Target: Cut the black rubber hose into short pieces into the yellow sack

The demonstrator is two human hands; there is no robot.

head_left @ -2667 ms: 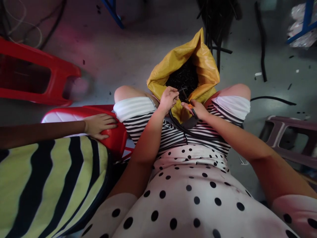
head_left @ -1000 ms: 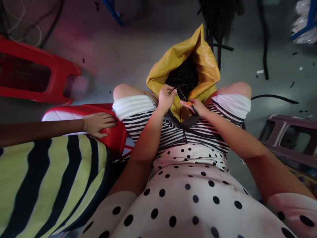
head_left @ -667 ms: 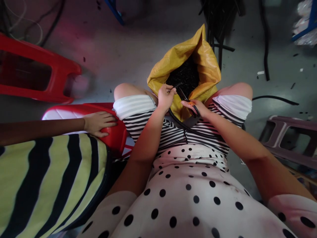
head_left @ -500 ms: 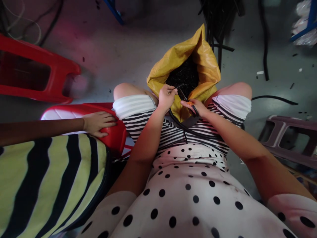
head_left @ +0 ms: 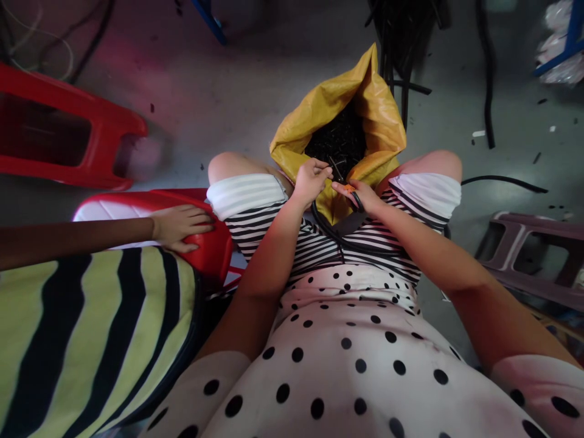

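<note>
Between the knees stands an open yellow sack (head_left: 301, 131) with many small black pieces (head_left: 337, 137) inside. My left hand (head_left: 311, 181) is closed at the sack's near edge, fingers pinched on the end of a black tube (head_left: 325, 226) that loops down over the lap. My right hand (head_left: 362, 196) is wrapped round scissors (head_left: 350, 190) with orange and black handles. The scissor blades point up and left over the sack's mouth, close to the left fingertips.
A red stool (head_left: 109, 121) is at the far left. Another person's hand (head_left: 182, 226) rests on a red seat (head_left: 221, 246) beside me. Long black tubes (head_left: 399, 42) lie on the floor beyond the sack. A brownish stool (head_left: 506, 243) stands at the right.
My left hand has moved slightly right and down, nearer the scissors. The scissors have shifted a little in my right hand, and their handles look closer together.
</note>
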